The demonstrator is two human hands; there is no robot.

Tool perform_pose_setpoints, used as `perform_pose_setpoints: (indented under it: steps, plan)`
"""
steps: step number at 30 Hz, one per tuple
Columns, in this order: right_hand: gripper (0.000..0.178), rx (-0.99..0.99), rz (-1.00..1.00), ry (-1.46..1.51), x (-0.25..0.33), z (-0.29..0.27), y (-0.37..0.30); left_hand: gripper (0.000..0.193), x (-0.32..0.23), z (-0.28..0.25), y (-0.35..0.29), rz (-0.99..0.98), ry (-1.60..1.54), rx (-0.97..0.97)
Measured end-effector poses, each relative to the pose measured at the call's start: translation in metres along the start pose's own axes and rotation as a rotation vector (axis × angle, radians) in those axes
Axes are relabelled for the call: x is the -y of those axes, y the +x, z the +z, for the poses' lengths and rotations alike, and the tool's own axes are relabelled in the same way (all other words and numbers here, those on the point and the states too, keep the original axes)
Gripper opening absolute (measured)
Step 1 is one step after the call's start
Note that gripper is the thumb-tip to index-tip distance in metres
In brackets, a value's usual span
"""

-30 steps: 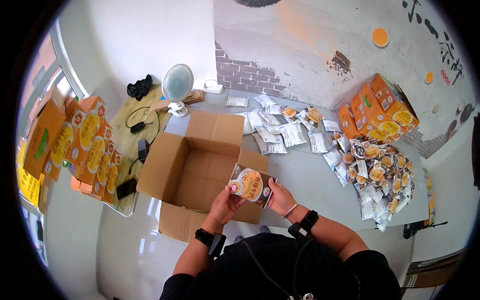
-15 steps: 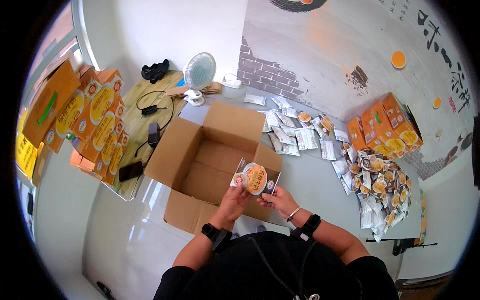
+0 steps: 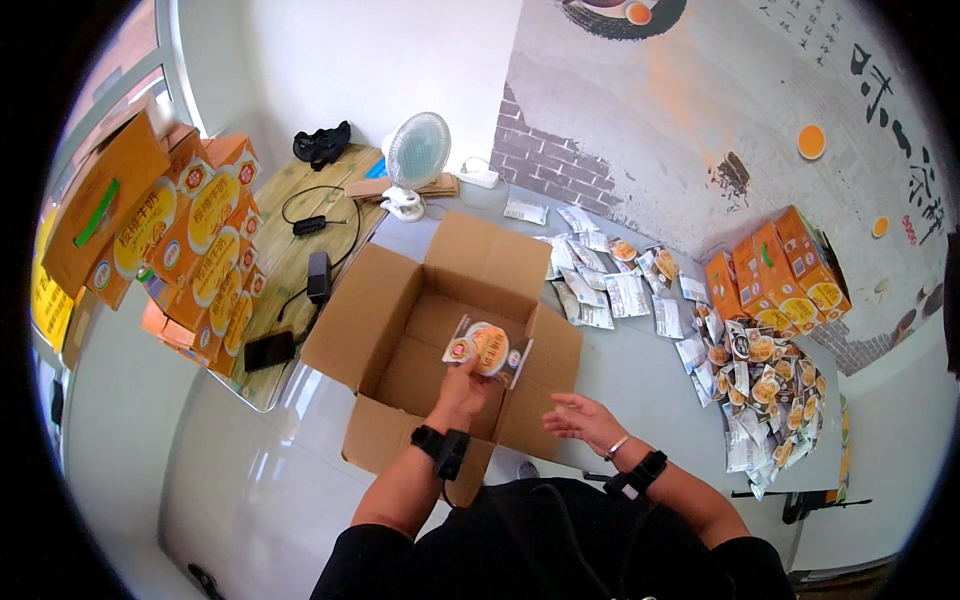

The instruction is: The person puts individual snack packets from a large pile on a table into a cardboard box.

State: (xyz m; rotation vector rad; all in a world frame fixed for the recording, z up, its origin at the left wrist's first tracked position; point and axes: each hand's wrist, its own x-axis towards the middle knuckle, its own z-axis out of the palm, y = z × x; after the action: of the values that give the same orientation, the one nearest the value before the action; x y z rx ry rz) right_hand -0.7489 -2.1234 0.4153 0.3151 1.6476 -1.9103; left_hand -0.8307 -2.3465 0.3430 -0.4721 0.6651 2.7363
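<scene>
My left hand (image 3: 463, 388) grips one edge of a flat printed packet (image 3: 490, 349) with an orange-and-white round picture. The packet is over the opening of a large brown cardboard box (image 3: 400, 345) whose flaps are folded outward. Its corner and part of the box floor lie behind the packet. Off to the right, my right hand (image 3: 585, 420) is empty, its fingers apart, just beyond the box's right flap (image 3: 545, 385). Each wrist wears a black strapped device.
Many loose packets (image 3: 765, 390) are heaped at the table's right, with several more (image 3: 590, 275) behind the box. Orange cartons (image 3: 780, 275) stand at the back right; others (image 3: 205, 240) are stacked at left. A small fan (image 3: 417, 155), a phone (image 3: 270, 350) and cables sit nearby.
My right hand has let go of the packet and moved right, fingers apart. My left hand has carried the packet over the box opening. The whole view has shifted slightly.
</scene>
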Motion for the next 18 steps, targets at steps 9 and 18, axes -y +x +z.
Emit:
perform_pose_setpoints:
  steps: [9,18]
  plan:
    - [0.035,-0.221,0.003,0.226,-0.006,-0.049,-0.041,0.026,-0.039,-0.095,0.131,0.055,-0.038,-0.313]
    - [0.039,-0.379,-0.044,0.312,-0.012,-0.085,-0.084,0.024,-0.045,-0.163,0.214,-0.03,0.308,-0.333]
